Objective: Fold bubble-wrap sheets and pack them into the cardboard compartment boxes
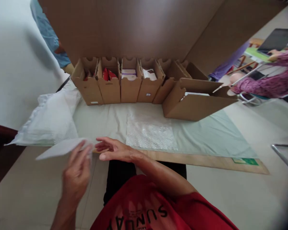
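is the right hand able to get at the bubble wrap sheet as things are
Probably yes: the right hand is open and close beside the bubble wrap, with only flat cloth between them and nothing lying on the wrap.

Head-worn view, forward and down, seemingly close over left hand, right hand

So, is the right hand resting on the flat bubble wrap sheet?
No, the right hand is clear of the bubble wrap sheet, next to the white sheet pinched in the left hand.
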The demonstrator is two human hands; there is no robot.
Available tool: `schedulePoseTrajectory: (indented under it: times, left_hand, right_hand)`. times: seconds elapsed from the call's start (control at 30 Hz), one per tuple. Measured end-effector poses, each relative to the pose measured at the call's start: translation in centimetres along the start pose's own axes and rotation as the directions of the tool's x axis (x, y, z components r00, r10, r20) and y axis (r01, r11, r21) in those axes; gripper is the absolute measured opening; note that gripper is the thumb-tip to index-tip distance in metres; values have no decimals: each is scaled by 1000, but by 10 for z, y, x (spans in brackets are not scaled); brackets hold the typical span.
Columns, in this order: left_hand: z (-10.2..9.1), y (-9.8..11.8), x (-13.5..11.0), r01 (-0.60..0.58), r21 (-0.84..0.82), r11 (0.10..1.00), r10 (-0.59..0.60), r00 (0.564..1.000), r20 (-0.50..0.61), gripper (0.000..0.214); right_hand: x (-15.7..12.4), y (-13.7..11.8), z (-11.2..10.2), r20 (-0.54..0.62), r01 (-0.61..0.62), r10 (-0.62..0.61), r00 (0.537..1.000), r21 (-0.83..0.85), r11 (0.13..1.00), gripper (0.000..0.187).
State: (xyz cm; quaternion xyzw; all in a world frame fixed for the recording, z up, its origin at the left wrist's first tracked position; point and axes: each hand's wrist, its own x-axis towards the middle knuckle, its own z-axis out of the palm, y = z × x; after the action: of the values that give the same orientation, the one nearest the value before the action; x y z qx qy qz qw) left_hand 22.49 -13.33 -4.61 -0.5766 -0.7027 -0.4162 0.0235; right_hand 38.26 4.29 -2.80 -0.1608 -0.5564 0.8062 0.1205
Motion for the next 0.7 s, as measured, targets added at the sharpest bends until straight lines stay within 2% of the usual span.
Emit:
schedulePoseTrajectory:
  times: [0.03, 0.1, 0.17, 0.23, 0.3, 0.4, 0.47, 0.53, 0.6, 0.7]
  left_hand:
    - [21, 20, 13, -37, -3, 999, 38, 998, 54, 51]
    - [58, 57, 29, -170, -60, 984, 179, 963, 200, 46]
    - [82, 86, 33, -252, -123, 960, 278, 916, 290, 48]
    - [92, 104, 30, -267, -223, 938, 331, 883, 334, 52]
    - [92, 110, 26, -207, -283, 937, 293, 906, 307, 43]
    - [84, 100, 17, -27, -229, 973, 72, 979, 193, 29]
    - [82, 89, 13, 115, -175, 978, -91, 986, 143, 35]
    - [82, 79, 12, 244, -171, 955, -218, 963, 158, 47]
    - [86, 74, 14, 353, -229, 907, -304, 926, 223, 59]
    - [93, 74, 23, 506, -375, 777, -380, 852, 361, 76]
  right_hand:
    - [-16, 1, -1, -42, 23, -21, 999, 45, 999, 68]
    - [-41, -1, -9, -203, 92, -71, 977, 95, 991, 64]
    - [-61, -1, -24, -425, 148, -98, 900, 85, 985, 49]
    - [-79, 0, -42, -596, 168, -83, 799, 88, 982, 40]
    - [-97, 3, -57, -650, 175, -41, 758, 141, 974, 42]
    - [-124, 8, -69, -646, 178, 12, 763, 227, 958, 51]
    - [-140, 11, -71, -629, 172, 39, 776, 272, 947, 52]
    - [-153, 13, -71, -584, 161, 61, 809, 321, 933, 50]
    - [-164, 15, -68, -507, 134, 77, 859, 367, 920, 47]
    - [-178, 15, -65, -403, 100, 79, 912, 404, 909, 45]
